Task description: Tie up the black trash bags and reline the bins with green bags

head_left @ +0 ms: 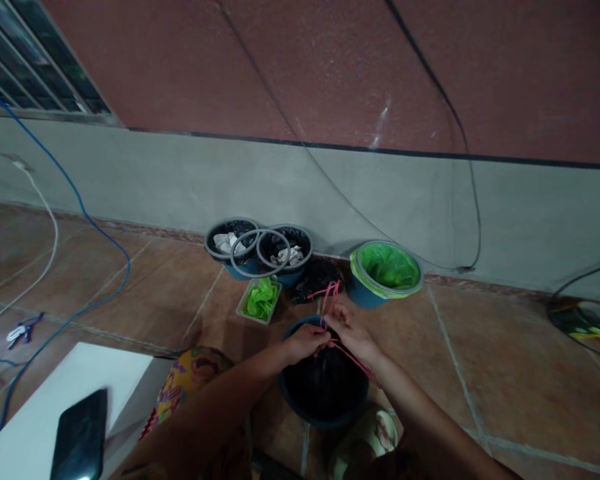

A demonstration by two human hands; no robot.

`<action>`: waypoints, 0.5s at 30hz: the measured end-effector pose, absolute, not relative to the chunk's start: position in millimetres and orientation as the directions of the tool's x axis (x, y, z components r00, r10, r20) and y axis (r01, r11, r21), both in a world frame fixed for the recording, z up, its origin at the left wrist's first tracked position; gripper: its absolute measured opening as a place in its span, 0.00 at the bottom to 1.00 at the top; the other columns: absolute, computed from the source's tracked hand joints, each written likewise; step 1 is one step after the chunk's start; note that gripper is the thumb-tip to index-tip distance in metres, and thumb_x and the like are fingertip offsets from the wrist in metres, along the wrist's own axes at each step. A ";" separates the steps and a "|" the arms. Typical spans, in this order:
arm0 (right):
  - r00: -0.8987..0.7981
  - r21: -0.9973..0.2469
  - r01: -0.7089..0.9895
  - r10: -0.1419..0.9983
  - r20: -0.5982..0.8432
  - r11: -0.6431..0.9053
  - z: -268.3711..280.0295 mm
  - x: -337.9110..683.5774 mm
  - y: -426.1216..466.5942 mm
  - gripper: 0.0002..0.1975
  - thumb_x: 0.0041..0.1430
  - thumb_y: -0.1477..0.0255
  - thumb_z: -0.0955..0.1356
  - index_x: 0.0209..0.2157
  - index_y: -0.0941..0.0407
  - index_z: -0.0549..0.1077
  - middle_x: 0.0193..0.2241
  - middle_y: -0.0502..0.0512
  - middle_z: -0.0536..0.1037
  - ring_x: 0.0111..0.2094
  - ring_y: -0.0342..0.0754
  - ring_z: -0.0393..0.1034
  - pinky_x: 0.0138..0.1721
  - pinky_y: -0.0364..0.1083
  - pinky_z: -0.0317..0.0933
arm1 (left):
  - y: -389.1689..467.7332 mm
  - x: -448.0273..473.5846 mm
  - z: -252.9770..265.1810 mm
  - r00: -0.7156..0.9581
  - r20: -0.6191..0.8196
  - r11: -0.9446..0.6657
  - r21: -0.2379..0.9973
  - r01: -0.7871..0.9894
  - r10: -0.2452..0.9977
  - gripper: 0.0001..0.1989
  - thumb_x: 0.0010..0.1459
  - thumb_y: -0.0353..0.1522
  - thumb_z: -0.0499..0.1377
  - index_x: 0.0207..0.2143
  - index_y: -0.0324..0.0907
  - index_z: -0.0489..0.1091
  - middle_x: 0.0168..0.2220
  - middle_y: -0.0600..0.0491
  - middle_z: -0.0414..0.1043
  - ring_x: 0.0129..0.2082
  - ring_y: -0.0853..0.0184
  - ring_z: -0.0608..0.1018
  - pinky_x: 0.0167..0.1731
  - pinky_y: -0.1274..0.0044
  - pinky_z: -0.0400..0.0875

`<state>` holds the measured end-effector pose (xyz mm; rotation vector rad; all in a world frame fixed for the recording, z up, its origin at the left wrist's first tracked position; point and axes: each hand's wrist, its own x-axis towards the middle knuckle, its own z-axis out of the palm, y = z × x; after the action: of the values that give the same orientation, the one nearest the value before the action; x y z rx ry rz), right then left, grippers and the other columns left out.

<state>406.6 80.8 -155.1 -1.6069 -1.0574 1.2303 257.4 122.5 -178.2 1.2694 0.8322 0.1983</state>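
Observation:
Over a dark blue bin (289, 399) at my feet, both hands work at pink string (353, 357). A black plastic bag (325, 383) sits inside that bin, its top gathered under my fingers. My left hand (307, 341) is closed, pinching the string by the bag's neck. Close beside it, my right hand (353, 333) is closed on the string too, with loops of it rising above the fingers. One strand trails down along my right forearm. Exactly how the string goes round the bag is hidden by my fingers.
Against the wall stand two bins (233, 250) (293, 270) with black liners and paper, a loose grey ring (260, 275), a green-lined bin (367, 297) and a black bag (313, 283). A tray (267, 320) holds green plastic. At left, a phone (80, 437) lies on a white surface near a blue cable (87, 307).

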 end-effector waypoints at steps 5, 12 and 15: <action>-0.013 -0.762 0.582 0.933 -0.359 -0.285 -156.8 407.9 64.6 0.11 0.57 0.66 0.65 0.40 0.54 0.73 0.34 0.55 0.80 0.36 0.49 0.73 0.38 0.46 0.61 | 126.0 256.4 -171.7 0.588 -0.551 0.483 0.827 0.288 0.592 0.19 0.54 0.45 0.59 0.22 0.38 0.68 0.17 0.60 0.61 0.17 0.76 0.62 0.20 0.81 0.56; 0.006 -0.555 0.801 0.930 -0.366 -0.224 -136.8 397.2 49.1 0.14 0.62 0.70 0.58 0.28 0.54 0.72 0.29 0.56 0.78 0.32 0.48 0.71 0.32 0.46 0.55 | 132.9 259.0 -167.8 0.489 -0.616 0.520 0.786 0.333 0.618 0.05 0.51 0.30 0.61 0.26 0.36 0.72 0.22 0.55 0.71 0.21 0.74 0.71 0.25 0.80 0.65; -0.156 -0.621 0.771 0.903 -0.400 -0.142 -137.1 399.6 46.7 0.14 0.61 0.70 0.59 0.25 0.54 0.71 0.24 0.53 0.76 0.27 0.46 0.68 0.30 0.45 0.54 | 133.9 256.6 -167.3 0.545 -0.482 0.258 0.861 0.438 0.686 0.03 0.48 0.25 0.60 0.24 0.37 0.72 0.22 0.55 0.72 0.23 0.72 0.72 0.28 0.80 0.66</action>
<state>399.6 46.7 -137.1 -1.9224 -1.9392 1.1794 256.6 133.9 -167.3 1.3716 1.0645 0.2204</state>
